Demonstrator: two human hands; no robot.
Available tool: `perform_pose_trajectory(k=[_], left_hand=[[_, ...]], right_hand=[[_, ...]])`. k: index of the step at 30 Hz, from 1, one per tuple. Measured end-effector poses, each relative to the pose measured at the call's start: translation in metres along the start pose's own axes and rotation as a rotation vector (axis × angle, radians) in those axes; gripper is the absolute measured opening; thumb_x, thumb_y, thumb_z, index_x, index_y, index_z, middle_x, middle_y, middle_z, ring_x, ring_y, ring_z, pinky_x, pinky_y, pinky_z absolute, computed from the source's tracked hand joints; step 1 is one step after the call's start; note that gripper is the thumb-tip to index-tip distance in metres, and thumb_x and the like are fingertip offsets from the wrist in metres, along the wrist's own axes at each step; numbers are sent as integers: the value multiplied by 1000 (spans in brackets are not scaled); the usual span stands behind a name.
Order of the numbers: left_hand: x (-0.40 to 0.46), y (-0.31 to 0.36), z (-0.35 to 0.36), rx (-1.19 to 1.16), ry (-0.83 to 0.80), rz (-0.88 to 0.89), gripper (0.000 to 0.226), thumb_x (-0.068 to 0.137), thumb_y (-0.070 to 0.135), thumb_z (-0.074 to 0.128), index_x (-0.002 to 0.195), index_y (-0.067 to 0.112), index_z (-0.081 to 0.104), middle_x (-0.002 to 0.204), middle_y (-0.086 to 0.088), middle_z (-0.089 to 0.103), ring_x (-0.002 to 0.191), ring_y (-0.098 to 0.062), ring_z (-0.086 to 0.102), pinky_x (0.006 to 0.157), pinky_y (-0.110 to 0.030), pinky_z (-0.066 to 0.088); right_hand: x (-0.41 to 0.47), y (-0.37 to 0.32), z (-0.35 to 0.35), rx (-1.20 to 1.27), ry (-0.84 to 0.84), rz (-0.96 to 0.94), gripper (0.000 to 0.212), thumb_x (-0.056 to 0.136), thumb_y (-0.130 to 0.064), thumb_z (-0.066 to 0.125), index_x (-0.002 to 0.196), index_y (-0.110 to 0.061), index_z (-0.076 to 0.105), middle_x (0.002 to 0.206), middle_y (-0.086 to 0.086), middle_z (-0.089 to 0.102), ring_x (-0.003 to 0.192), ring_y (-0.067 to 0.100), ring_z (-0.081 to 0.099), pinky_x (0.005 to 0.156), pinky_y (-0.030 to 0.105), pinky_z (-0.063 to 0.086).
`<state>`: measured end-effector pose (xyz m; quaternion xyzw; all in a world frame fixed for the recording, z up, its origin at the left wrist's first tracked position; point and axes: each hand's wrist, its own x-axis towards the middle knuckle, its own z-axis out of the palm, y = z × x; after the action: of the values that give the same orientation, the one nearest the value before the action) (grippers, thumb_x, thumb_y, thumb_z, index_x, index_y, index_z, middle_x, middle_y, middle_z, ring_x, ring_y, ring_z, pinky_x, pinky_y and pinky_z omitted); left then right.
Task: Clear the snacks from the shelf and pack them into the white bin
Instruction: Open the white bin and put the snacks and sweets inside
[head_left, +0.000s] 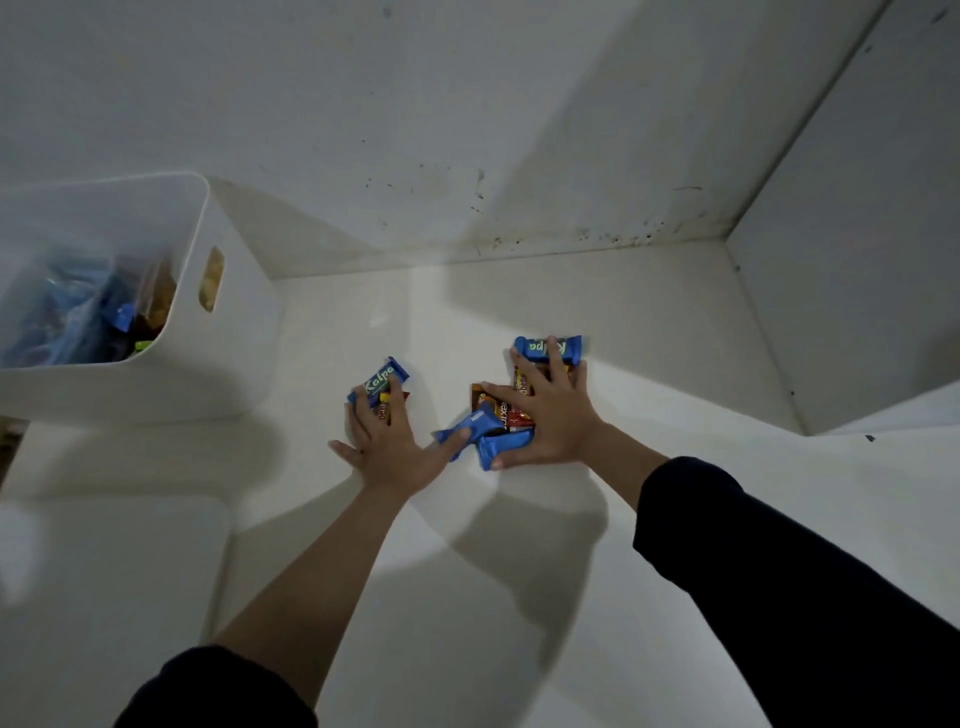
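1. Two hands flat on the white shelf (597, 545), centre of frame.
2. Left hand (387, 447), fingers spread, pressing a blue Kalpa packet (382, 382).
3. Right hand (550, 415), fingers spread, pressing blue and brown snack packets (493, 415).
4. White bin (228, 332), upper left, partly filled.

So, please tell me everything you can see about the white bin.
The white bin looks like smooth plastic, with rounded corners and an open top. An oval handle slot is cut in its right wall. It stands upright on the shelf, left of the hands and touched by neither. Inside lie packed snacks, mostly blue wrappers, blurred.
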<state>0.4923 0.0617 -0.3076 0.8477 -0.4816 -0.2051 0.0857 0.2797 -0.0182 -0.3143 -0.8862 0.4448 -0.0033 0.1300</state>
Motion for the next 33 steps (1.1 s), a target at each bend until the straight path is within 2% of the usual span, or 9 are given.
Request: perform_pose_trajectory(k=[6,9,11,14,16,21,23,28,33], left_hand=[[7,3,9,-22,188,-23,90,71,72,57,145,27,30,136,-16,32,126,-38,33,106,-67,19],[9,-1,9,4,270,25,81,71,74,46,127,16,52,115,-20,46,107,-39,46,94,-59,37],[6,-3,12,-29,326,95,75,75,69,39,113,8,59,114,-24,51,106,-41,50,89,-55,41],[-1,-7,18,-54,330,171,61,86,53,38,115,2,57,127,-23,54,116,-41,52,93,-58,43],[-8,-12,22,-56,322,226,53,90,43,37,114,0,57,117,-19,62,109,-40,57,92,-51,45],[-34,-20,21,206,392,277,30,85,27,60,111,12,64,92,-13,63,77,-33,59,64,-37,49],[-41,-23,19,231,366,299,34,78,20,73,110,13,66,85,-15,60,70,-34,57,58,-36,49],[-58,-32,13,25,217,327,35,79,10,71,113,9,64,89,-17,59,77,-36,55,68,-40,46],[-62,-35,-8,-208,66,332,39,88,16,61,127,14,55,105,-16,55,97,-33,53,80,-34,43]], right_hand=[[-8,-3,7,78,201,23,83,59,-88,48,132,-48,46,149,5,38,138,38,27,103,66,25],[-11,-7,10,99,240,60,73,63,-84,51,124,-43,54,150,8,35,135,35,33,103,60,28],[-14,-9,14,99,261,89,66,65,-80,53,117,-39,60,150,10,37,131,33,38,100,55,31],[-23,-16,18,92,329,139,59,67,-74,56,108,-33,64,138,6,51,118,29,46,95,48,37],[-30,-23,19,97,384,174,57,67,-70,59,106,-30,64,123,0,59,108,26,51,87,43,41],[-54,-39,26,42,419,227,50,66,-59,65,104,-26,64,99,-3,64,88,27,56,68,35,45],[-61,-45,28,47,388,248,44,65,-53,69,100,-26,63,93,-1,64,84,30,56,63,35,46],[-79,-60,22,179,300,336,37,72,-41,71,105,-26,62,94,0,63,91,31,53,62,35,45],[-85,-75,-4,641,354,516,34,75,-42,69,103,-24,61,90,-3,66,87,22,57,74,31,45]])
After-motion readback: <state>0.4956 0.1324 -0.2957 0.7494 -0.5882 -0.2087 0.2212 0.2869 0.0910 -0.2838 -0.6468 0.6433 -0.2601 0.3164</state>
